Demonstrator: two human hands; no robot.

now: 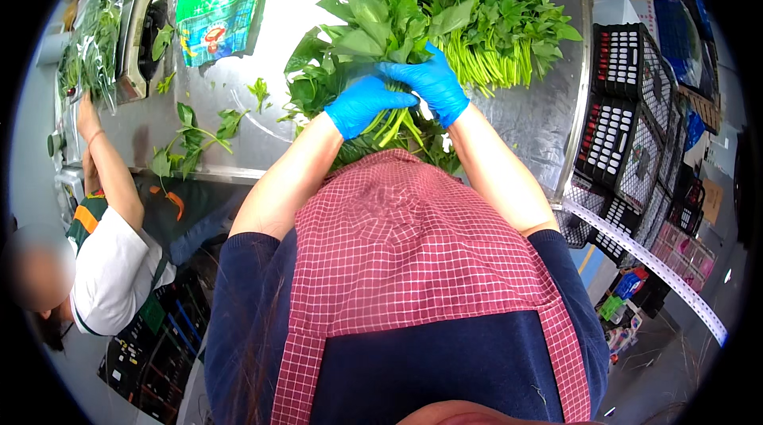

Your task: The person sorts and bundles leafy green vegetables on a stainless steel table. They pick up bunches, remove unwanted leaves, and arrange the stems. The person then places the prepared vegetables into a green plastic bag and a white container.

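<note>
Both my hands wear blue gloves. My left hand [363,104] is closed round the stems of a bunch of leafy greens [378,23], whose leaves point away from me and whose cut stems stick out below the fingers. My right hand [434,84] grips the same bunch from the other side, its thumb side against the leaves. Beyond it, a pile of leafy greens with pale green stems [489,61] lies on the metal table [524,127]. More loose dark leaves [310,82] lie left of and under my hands.
A green and blue printed bag [217,14] lies at the upper left, with loose sprigs [191,142] nearer the table edge. At far left a co-worker [113,258] touches bagged greens [98,49] beside a scale-like device [136,46]. Black plastic crates [620,133] are stacked right of the table.
</note>
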